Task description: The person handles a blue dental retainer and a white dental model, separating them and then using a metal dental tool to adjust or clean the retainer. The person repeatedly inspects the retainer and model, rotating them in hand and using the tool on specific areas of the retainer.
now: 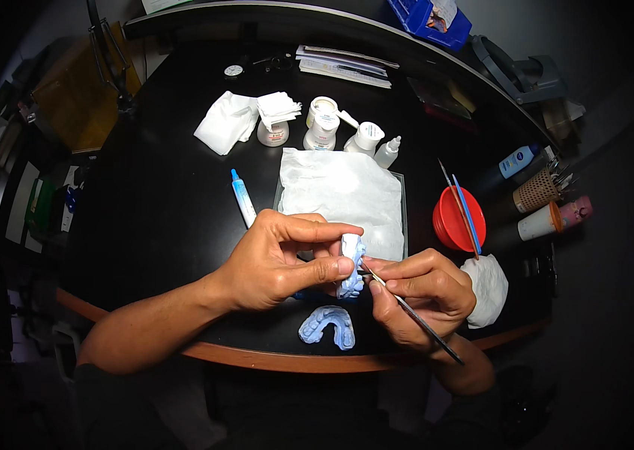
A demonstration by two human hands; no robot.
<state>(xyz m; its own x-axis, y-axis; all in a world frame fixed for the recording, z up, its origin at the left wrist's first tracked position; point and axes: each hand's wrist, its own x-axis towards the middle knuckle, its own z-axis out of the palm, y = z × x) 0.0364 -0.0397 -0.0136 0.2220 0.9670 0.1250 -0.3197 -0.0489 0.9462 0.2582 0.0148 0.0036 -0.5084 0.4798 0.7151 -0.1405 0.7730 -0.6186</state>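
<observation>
Left hand [272,262], fingers closed on a pale blue dental cast [351,266] above the black bench [167,225]. Right hand [422,296], at 3 o'clock of the cast, fingers pinching a thin brush [414,315], tip touching it. Second cast [326,327] lies at 6 o'clock.

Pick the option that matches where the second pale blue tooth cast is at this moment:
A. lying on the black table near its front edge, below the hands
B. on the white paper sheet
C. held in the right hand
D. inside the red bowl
A: the second tooth cast lies on the black table near its front edge, below both hands, while the left hand holds the other cast.
</observation>
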